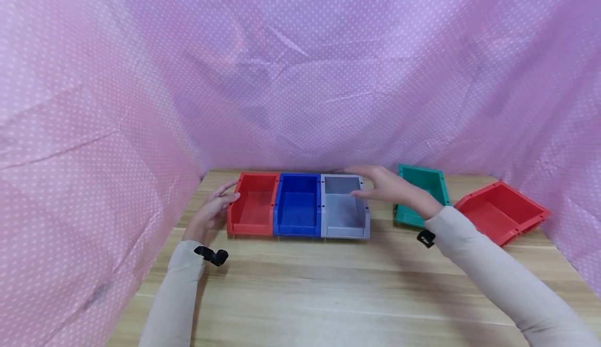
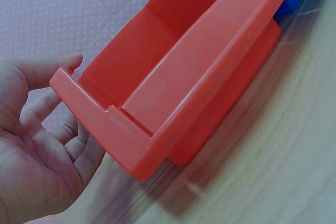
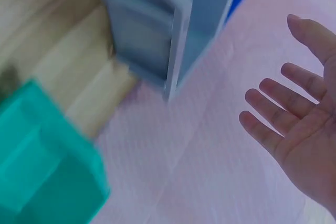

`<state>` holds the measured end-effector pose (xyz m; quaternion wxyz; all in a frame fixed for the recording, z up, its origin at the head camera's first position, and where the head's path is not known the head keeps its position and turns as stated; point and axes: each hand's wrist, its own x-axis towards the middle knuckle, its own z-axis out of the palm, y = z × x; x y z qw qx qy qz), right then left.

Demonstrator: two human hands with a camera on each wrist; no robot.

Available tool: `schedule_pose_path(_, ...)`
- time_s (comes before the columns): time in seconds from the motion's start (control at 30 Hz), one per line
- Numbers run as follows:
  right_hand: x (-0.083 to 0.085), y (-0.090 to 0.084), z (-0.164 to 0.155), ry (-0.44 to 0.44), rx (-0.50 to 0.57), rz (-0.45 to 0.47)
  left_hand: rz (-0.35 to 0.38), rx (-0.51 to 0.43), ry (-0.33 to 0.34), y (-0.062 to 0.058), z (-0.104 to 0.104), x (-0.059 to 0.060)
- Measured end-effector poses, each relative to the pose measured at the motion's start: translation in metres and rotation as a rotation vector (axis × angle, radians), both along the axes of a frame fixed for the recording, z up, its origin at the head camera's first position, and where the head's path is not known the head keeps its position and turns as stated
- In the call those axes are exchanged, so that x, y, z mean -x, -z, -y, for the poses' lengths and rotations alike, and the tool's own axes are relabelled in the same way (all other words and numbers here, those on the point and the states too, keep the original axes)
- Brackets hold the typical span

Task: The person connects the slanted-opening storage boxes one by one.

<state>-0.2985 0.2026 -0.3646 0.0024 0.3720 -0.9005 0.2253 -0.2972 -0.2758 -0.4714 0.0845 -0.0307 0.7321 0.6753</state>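
Your left hand (image 1: pixel 213 212) rests with straight fingers on the outer wall of the red bin (image 1: pixel 252 204), first in a row of 3 with the blue bin (image 1: pixel 298 204) and grey bin (image 1: pixel 344 206) on the counter (image 1: pixel 300 295). Your right hand (image 1: pixel 387 188), spread and holding nothing, hovers beside the grey bin. The row looks nearly squared; next probably comes the green bin (image 1: pixel 424 190).
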Motion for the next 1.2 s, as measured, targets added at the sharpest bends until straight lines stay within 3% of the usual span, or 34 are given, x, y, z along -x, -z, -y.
schedule_pose_path(0.3,-0.003,-0.006,-0.088,0.216,0.052,-0.028,-0.003,0.0,0.0,0.004,-0.001,-0.003)
schedule_pose_path(0.53,-0.007,0.006,-0.153,0.274,0.13,-0.02,-0.001,0.019,-0.005,0.006,0.0,-0.004)
schedule_pose_path(0.67,-0.006,0.016,-0.182,0.305,0.161,0.029,-0.003,0.024,-0.001,0.006,0.0,-0.005)
schedule_pose_path(1.0,0.003,0.036,-0.215,0.337,0.156,0.105,0.001,0.004,-0.017,0.006,-0.001,-0.006)
schedule_pose_path(1.2,0.006,0.04,-0.218,0.337,0.165,0.209,0.005,-0.04,-0.014,0.004,0.0,-0.006)
